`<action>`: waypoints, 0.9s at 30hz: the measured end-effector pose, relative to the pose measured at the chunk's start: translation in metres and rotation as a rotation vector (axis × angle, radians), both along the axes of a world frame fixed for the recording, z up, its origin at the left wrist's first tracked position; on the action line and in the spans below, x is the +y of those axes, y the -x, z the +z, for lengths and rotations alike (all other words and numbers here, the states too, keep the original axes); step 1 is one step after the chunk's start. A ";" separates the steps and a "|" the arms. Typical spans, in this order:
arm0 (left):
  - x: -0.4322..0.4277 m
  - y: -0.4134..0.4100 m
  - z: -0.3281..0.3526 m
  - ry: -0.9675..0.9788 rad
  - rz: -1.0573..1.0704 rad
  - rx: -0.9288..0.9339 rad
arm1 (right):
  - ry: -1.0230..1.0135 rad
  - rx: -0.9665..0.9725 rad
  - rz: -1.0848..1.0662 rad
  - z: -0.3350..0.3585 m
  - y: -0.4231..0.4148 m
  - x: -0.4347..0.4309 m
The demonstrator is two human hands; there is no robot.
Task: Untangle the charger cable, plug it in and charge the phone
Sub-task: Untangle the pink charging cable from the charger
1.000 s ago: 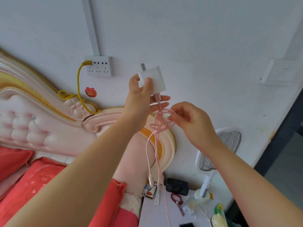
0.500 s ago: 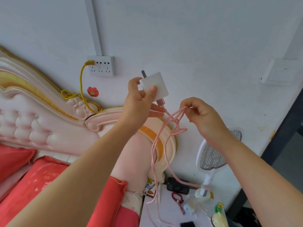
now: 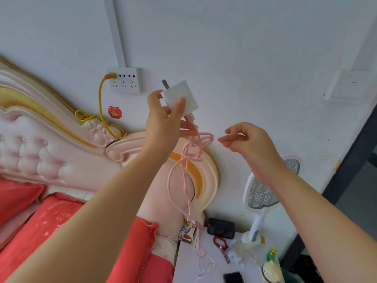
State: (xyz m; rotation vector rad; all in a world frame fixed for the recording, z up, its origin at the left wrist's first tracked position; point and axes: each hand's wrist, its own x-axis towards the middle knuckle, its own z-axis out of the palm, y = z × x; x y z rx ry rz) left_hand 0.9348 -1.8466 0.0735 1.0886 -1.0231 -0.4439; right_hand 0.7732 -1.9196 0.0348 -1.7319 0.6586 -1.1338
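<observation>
My left hand (image 3: 163,121) holds a white charger adapter (image 3: 181,98) up against the wall, its metal prongs pointing up and left. A pink cable (image 3: 184,180) leaves the adapter's lower end and forms a loose tangle (image 3: 196,147) just below my left fingers. It then hangs down onto the white nightstand (image 3: 206,254). My right hand (image 3: 247,140) hovers to the right of the tangle, fingers loosely curled, holding nothing. A dark phone (image 3: 233,277) lies at the nightstand's near edge. The white wall socket (image 3: 125,80) sits up and left of the adapter.
A yellow cord (image 3: 101,103) is plugged into the socket's left end. A pink padded headboard (image 3: 61,144) and red pillows (image 3: 51,221) fill the left. On the nightstand stand an electric swatter (image 3: 263,193), a black box (image 3: 220,227) and small items. A wall switch (image 3: 346,86) is at the right.
My right hand has let go of the cable loop it was pulling and drawn away to the right. The tangle has fallen back under the adapter. My left hand rose slightly.
</observation>
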 end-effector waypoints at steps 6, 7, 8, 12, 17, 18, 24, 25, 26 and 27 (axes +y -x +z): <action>-0.002 0.000 -0.003 -0.010 0.032 0.103 | -0.044 0.076 0.070 0.000 -0.011 0.015; -0.003 0.002 -0.004 -0.011 0.027 0.113 | -0.006 0.128 0.028 -0.001 -0.017 0.018; -0.004 0.004 -0.004 -0.012 0.021 0.121 | 0.041 0.188 -0.010 -0.002 -0.024 0.021; -0.006 0.004 -0.003 -0.010 0.013 0.148 | 0.138 0.204 -0.049 -0.007 -0.036 0.024; -0.004 0.000 -0.003 -0.018 0.040 0.158 | 0.004 0.039 0.133 -0.012 -0.031 0.015; -0.004 -0.001 -0.002 -0.017 0.043 0.171 | -0.023 0.002 0.170 -0.013 -0.029 0.013; -0.004 0.000 0.002 0.003 0.017 0.286 | -0.284 -0.200 0.222 -0.026 -0.018 0.005; -0.004 0.001 0.003 0.006 0.009 0.305 | -0.378 -0.288 0.219 -0.028 -0.018 0.005; -0.004 0.002 0.004 0.009 0.000 0.324 | -0.457 -0.352 0.204 -0.031 -0.019 0.007; -0.005 0.002 0.005 0.011 -0.008 0.344 | -0.509 -0.357 0.178 -0.034 -0.019 0.009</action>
